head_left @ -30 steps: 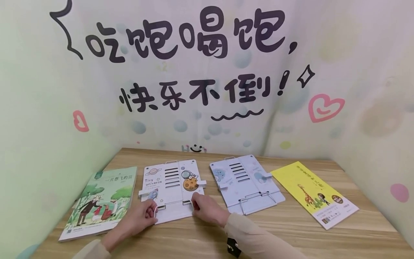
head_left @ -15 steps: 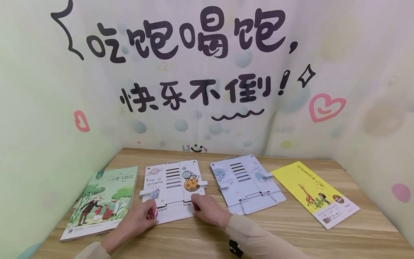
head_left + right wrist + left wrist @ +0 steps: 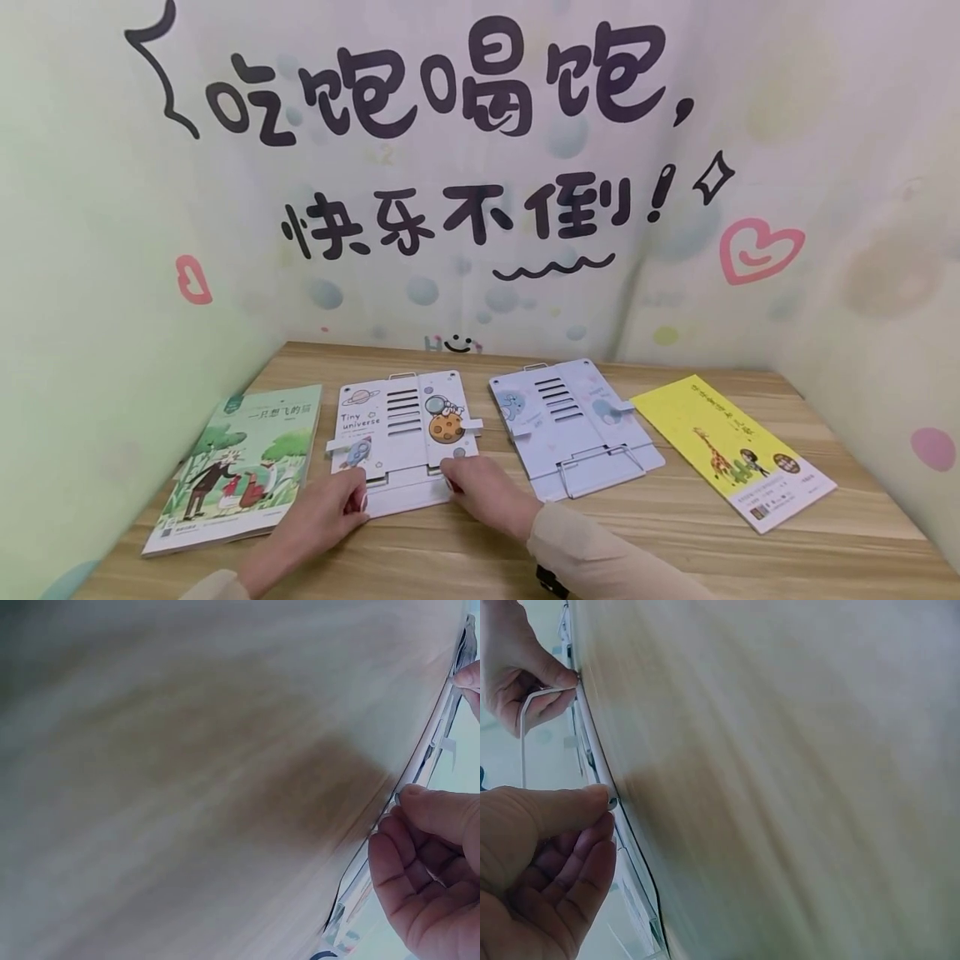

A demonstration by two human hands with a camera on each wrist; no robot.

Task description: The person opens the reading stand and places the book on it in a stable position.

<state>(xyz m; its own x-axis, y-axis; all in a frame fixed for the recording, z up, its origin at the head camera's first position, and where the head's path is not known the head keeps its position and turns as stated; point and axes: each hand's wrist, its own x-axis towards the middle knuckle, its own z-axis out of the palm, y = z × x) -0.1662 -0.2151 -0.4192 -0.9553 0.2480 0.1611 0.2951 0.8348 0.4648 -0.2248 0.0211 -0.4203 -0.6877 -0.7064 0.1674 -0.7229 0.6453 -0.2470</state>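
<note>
White book stand (image 3: pixel 408 450) printed "Tiny universe", flat on the desk (image 3: pixel 442 567) left of centre; ringed planet, rocket and astronaut artwork, slots down the middle, pale clip (image 3: pixel 470 427) jutting from the right side. White wire bracket (image 3: pixel 522 750) at its near edge, between the hands. Left hand (image 3: pixel 330 510) at near left corner, thumb and fingers pinching one end of the bracket; right hand (image 3: pixel 491 493) at near right corner, fingers pinching the other end.

Just right of it, pale blue stand (image 3: pixel 562 433), also flat, wire prop (image 3: pixel 596 455) across its lower part, lettering too small to read. Left side: green book (image 3: pixel 255 467), title 一只想飞的猫, cartoon figures among trees, small print at foot illegible. Far right: yellow book (image 3: pixel 731 450), giraffe on cover, slanted title not clearly readable, round dark badge near foot. Backdrop (image 3: pixel 420 321) behind, big black characters: 吃饱喝饱, 快乐不倒! Beige sleeves (image 3: pixel 607 554) on both arms, black item (image 3: pixel 551 581) under the right one
</note>
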